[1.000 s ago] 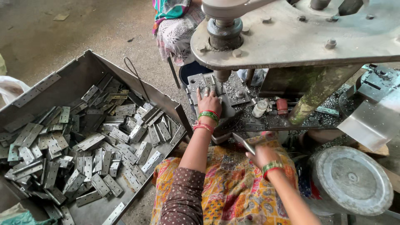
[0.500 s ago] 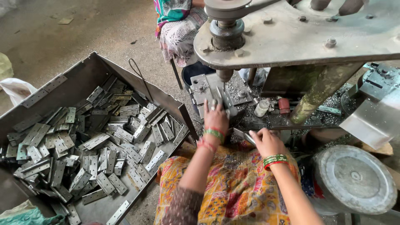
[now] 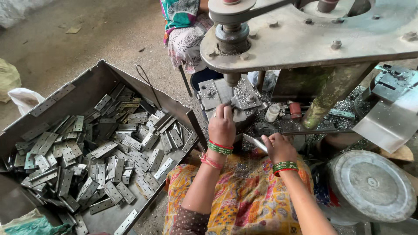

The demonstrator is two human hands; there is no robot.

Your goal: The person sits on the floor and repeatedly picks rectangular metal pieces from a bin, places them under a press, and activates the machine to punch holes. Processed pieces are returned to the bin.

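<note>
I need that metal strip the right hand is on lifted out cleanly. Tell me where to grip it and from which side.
Grip the metal strip at its near end, where the right hand already covers it, coming from the right. It lies low and slanted, its far end running toward the press bed and the left hand, so that side looks crowded. Pinching the long edges is probably surest.

Left hand [image 3: 222, 124] extended forward, fingers curled; right hand [image 3: 278, 147] nearer, closed.

Dull grey metal hinges [image 3: 109, 156], worn metal tray [image 3: 87, 82]

Soft even daylight, sharp, faint shadows
</note>
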